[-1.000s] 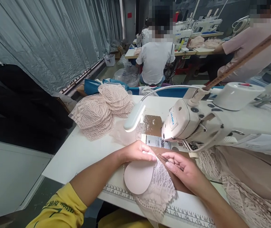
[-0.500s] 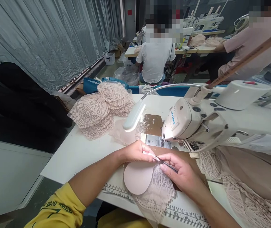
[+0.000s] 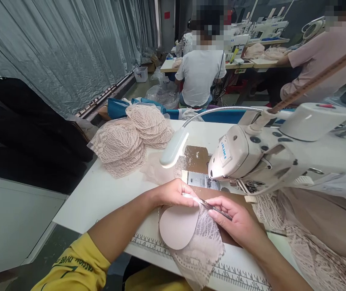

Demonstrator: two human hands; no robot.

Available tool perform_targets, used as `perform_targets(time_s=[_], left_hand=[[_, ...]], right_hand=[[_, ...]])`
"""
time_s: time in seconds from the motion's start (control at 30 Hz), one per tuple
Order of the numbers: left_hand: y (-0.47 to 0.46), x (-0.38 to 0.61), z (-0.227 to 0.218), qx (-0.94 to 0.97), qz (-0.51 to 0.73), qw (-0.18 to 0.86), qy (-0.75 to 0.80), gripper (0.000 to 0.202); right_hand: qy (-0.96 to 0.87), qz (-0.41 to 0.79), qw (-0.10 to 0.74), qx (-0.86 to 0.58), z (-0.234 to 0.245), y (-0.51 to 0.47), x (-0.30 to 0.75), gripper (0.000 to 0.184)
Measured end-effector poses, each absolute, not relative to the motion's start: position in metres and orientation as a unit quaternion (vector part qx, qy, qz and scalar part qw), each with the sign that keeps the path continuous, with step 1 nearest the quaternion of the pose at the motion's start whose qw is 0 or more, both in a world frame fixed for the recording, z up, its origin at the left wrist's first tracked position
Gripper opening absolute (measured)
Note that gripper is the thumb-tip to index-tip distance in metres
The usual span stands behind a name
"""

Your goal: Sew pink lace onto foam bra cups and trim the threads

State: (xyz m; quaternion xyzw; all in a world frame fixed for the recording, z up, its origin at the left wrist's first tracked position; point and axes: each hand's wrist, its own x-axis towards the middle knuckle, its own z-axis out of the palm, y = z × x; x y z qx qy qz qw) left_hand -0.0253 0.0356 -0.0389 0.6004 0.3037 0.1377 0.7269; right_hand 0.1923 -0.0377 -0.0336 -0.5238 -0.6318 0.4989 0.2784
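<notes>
At the far left, black cloth hangs in front of a grey curtain. Next, layered beige lace pieces sit stacked on a white sewing table. The person's left hand, thumb and fingers pinched together, grips the upper edge of a smooth pale cup pad; the pad lies at the table's front edge, over a printed ruler strip. A lit lamp leans above. Beside the pad, and partly under it, spreads a lace panel. The right hand is closed around a slim dark metal tool, its tip at the left fingertips; its exact type is unclear. Further right stand a white JUKI sewing machine and heaped beige fabric.
</notes>
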Motion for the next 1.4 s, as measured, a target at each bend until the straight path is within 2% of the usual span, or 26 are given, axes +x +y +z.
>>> perform_targets(time_s=[0.5,0.7,0.83,0.9,1.0,1.17,1.4], left_hand=[[0.033,-0.023,-0.031,0.589,0.103,0.742,0.304,0.035],[0.031,-0.021,-0.037,0.613,0.106,0.717,0.313,0.039],[0.033,-0.019,-0.037,0.635,0.122,0.711,0.277,0.038],[0.037,-0.024,-0.035,0.657,0.101,0.704,0.250,0.037],[0.044,-0.035,-0.027,0.700,0.066,0.668,0.245,0.038],[0.044,-0.039,-0.017,0.741,0.093,0.606,0.275,0.035],[0.037,-0.033,-0.018,0.742,0.113,0.603,0.271,0.037]], right_hand=[[-0.648,0.490,0.291,-0.505,-0.033,-0.039,0.182,0.021],[-0.593,0.525,0.331,-0.513,-0.042,-0.037,0.183,0.029],[-0.545,0.566,0.335,-0.520,-0.043,-0.037,0.178,0.049],[-0.563,0.572,0.309,-0.510,-0.040,-0.037,0.177,0.042],[-0.605,0.526,0.281,-0.528,-0.035,-0.036,0.179,0.024],[-0.643,0.459,0.263,-0.553,-0.034,-0.036,0.182,0.027],[-0.651,0.301,0.269,-0.642,-0.044,-0.036,0.193,0.038]])
